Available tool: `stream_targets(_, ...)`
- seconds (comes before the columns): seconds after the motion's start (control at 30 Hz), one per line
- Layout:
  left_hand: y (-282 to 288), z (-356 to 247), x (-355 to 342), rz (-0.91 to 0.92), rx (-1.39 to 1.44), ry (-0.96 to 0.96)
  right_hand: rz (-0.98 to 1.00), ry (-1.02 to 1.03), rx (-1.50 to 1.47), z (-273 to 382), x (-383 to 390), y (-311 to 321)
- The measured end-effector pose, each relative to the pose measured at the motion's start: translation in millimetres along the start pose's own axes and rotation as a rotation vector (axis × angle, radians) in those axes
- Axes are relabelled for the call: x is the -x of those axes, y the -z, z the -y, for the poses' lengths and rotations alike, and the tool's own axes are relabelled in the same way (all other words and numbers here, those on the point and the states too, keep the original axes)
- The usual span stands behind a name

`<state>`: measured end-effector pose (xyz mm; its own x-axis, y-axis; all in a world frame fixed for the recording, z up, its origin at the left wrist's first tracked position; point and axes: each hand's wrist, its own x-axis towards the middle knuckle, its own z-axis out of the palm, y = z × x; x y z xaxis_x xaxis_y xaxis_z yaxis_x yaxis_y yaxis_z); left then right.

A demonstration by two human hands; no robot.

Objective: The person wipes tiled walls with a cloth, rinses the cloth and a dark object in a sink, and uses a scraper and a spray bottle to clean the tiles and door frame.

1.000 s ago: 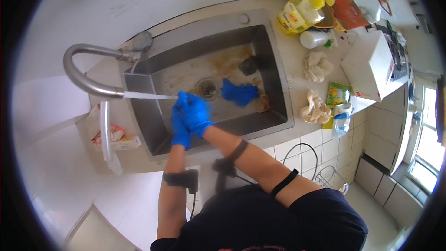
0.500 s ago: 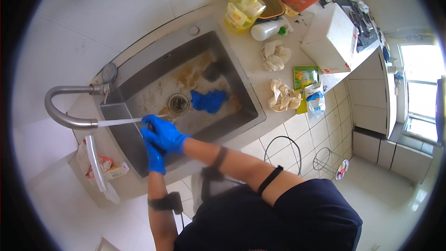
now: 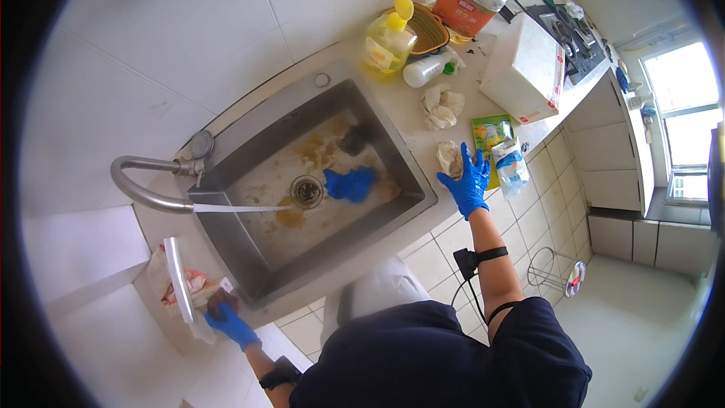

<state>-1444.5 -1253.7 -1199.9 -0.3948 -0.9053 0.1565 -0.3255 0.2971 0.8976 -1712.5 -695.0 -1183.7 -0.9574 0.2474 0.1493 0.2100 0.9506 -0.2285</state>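
Observation:
My left hand (image 3: 233, 326), in a blue glove, is at the counter's left end beside the sink, its fingers closed on a dark reddish-brown lump (image 3: 223, 302) whose kind I cannot make out. My right hand (image 3: 468, 183), gloved in blue too, has its fingers spread over the counter's front edge. It partly covers a crumpled beige cloth or paper (image 3: 448, 157); whether they touch I cannot tell. From the curved faucet (image 3: 153, 195) water runs into the grey sink (image 3: 393, 117). A crumpled blue glove or cloth (image 3: 350, 183) lies near the drain (image 3: 306, 192) amid brown residue.
Left of the sink are a plastic-wrap roll (image 3: 177, 279) and a small box. On the right stand a yellow pump bottle (image 3: 387, 49), a large oil jug (image 3: 470, 11) and a white box (image 3: 521, 68). Another crumpled beige piece (image 3: 442, 106) lies near a green packet (image 3: 492, 130).
My hands were together under the running water and are now far apart. The left went to the counter's left end with the lump; the right moved to the right and spread its fingers.

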Motion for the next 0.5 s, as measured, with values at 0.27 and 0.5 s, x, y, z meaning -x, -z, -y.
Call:
stream_targets(0.27, -6, -41, 3, 0.159, 0.022, 0.285, -0.065, -0.540, -1.477, 6, -10, -27)
stream_targets(0.5, 26, -21, -5, 0.153, -0.347, -0.072, 0.453, -0.852, -1.864, 103, -13, 10)
